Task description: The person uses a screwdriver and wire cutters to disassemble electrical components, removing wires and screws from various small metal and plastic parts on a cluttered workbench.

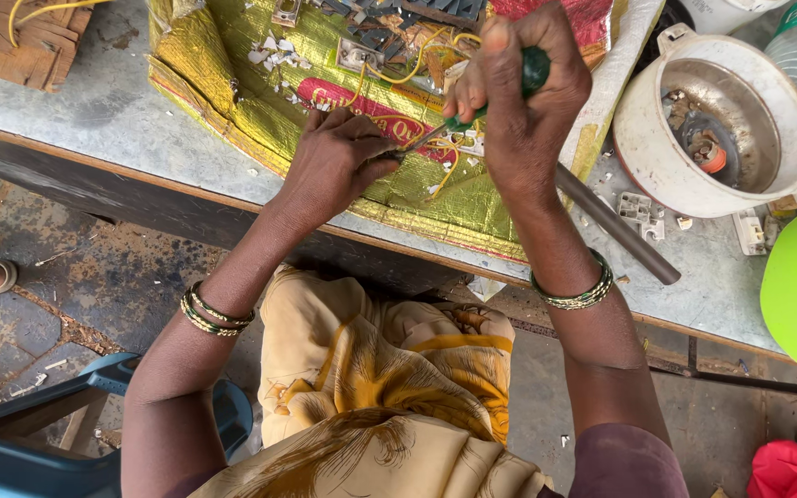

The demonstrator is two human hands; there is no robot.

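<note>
The right hand (523,101) is clamped round a green-handled screwdriver (509,88), its blade angled down-left to a small part (397,155) pinched shut in the left hand's (334,166) fingertips. Both hover just over the gold foil sheet (223,83) on the worktop (94,101), among yellow wires (417,60) and white chips. It looks like a prying or unscrewing step on that part; what it is I cannot tell, the fingers hide it. The next move, I'd judge, wants a firm pinch and steady tip pressure, or the blade slips toward the fingers. A white pot (714,120) stands well to the right.
</note>
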